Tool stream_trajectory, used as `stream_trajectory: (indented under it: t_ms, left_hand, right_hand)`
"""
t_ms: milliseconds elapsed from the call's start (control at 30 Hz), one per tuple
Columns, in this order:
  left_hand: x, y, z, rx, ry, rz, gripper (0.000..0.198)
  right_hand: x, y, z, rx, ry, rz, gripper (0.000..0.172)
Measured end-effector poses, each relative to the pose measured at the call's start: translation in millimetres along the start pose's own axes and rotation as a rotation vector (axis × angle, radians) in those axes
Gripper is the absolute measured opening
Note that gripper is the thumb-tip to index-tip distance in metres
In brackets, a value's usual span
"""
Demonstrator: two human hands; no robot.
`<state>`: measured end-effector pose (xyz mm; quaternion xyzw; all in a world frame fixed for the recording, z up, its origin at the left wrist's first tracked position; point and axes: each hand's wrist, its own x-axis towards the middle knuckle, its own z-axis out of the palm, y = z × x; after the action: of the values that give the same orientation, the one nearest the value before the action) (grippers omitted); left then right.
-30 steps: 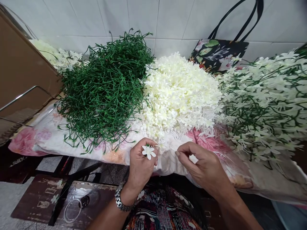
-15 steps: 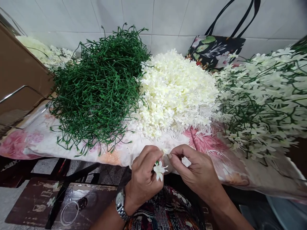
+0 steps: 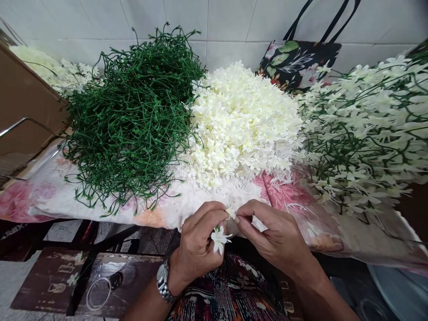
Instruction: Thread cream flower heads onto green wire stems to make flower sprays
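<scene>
My left hand (image 3: pixel 202 236), with a watch on its wrist, is closed round an artificial flower stem, most of it hidden in the fingers. A white artificial flower (image 3: pixel 220 239) sticks out below the thumb on a bit of green. At the left fingertips is a second pale blossom (image 3: pixel 230 213). My right hand (image 3: pixel 272 232) pinches at the edge of that blossom, thumb against forefinger. Just beyond both hands lies a heap of loose cream-white blossoms (image 3: pixel 244 120). Left of it is a tangled pile of bare green stems (image 3: pixel 130 120).
Stems bearing white flowers (image 3: pixel 368 133) are heaped at the right. A black floral bag (image 3: pixel 297 64) leans on the tiled wall. A cardboard box (image 3: pixel 26 93) stands at the left edge. Below the cloth-covered table (image 3: pixel 150 218), a clear ring (image 3: pixel 98 294) lies on a brown wooden surface.
The view has shifted slightly. My right fingertips have drawn a little away from the left ones, and more of the pale blossom shows between them.
</scene>
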<state>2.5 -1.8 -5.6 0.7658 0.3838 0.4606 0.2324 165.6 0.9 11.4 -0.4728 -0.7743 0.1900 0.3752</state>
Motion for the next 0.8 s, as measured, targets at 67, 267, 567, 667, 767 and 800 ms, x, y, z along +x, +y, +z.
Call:
stream_trajectory:
  t_ms: [67, 267, 567, 667, 767, 800]
  left_hand:
    - [-0.1, -1.0, -1.0, -0.008, -0.019, 0.009, 0.038]
    - [3.4, 0.0, -2.9, -0.099, -0.040, -0.005, 0.033]
    - [0.8, 2.9, -0.1, -0.358, 0.032, -0.429, 0.014]
    - [4.2, 2.6, 0.9, -0.446, 0.018, -0.444, 0.007]
    - [4.5, 1.1, 4.4, -0.590, 0.050, -0.503, 0.005]
    - [3.7, 0.4, 5.9, -0.652, 0.061, -0.524, 0.006]
  right_hand:
    - [0.2, 0.1, -1.5, -0.007, -0.006, -0.029, 0.014]
    - [-0.8, -0.3, -2.1, 0.005, -0.020, -0.035, 0.014]
    - [-4.6, 0.6, 0.3, 0.021, -0.022, -0.041, 0.011]
    - [-6.0, -1.2, 0.4, 0.039, -0.032, -0.042, 0.012]
    - [-6.6, -4.9, 3.0, 0.057, -0.002, -0.031, 0.009]
    - [-6.8, -6.3, 4.6, 0.064, 0.014, -0.029, 0.008]
